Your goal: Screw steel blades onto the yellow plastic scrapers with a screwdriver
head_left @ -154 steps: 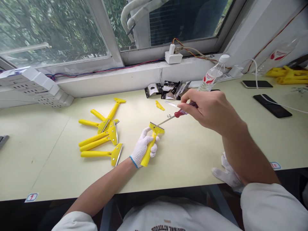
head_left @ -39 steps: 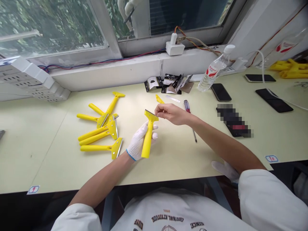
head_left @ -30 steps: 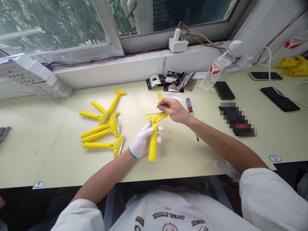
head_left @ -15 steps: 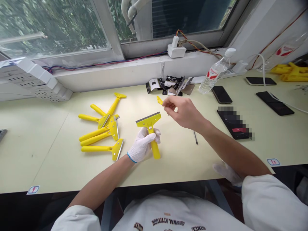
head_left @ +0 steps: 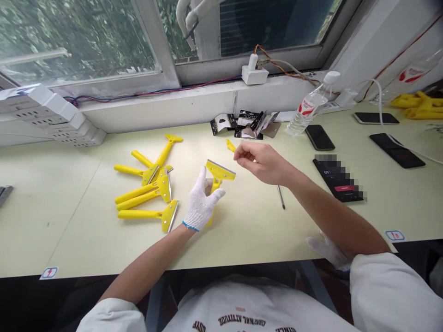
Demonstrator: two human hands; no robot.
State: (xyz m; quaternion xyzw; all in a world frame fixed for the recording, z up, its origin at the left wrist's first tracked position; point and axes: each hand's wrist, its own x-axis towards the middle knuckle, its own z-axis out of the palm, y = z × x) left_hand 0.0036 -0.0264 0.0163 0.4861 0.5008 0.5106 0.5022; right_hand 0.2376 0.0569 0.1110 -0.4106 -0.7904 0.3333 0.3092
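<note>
My left hand (head_left: 202,200), in a white glove with a blue cuff, holds a yellow scraper (head_left: 220,171) by its handle, the blade end pointing away from me. Bare and to the right of the scraper head, my right hand (head_left: 261,161) has its fingers pinched together; whatever they hold is hidden or too small to name. Just beyond those fingertips lies a small yellow piece (head_left: 230,145). Several yellow scrapers (head_left: 169,215) rest in a loose group on the left. A thin dark-tipped rod (head_left: 281,198) lies below my right wrist.
Black packaging cards (head_left: 251,124) lie by the sill, beside a water bottle (head_left: 308,107). Phones (head_left: 319,137) are on the right, with a white glove (head_left: 328,250) near the front edge. White boxes (head_left: 51,117) are stacked at the far left. Yellow parts (head_left: 420,106) sit at the far right.
My left hand has turned the scraper, so its head now tilts down to the right and sits slightly further right. The left fingers have spread somewhat. My right hand has hardly moved.
</note>
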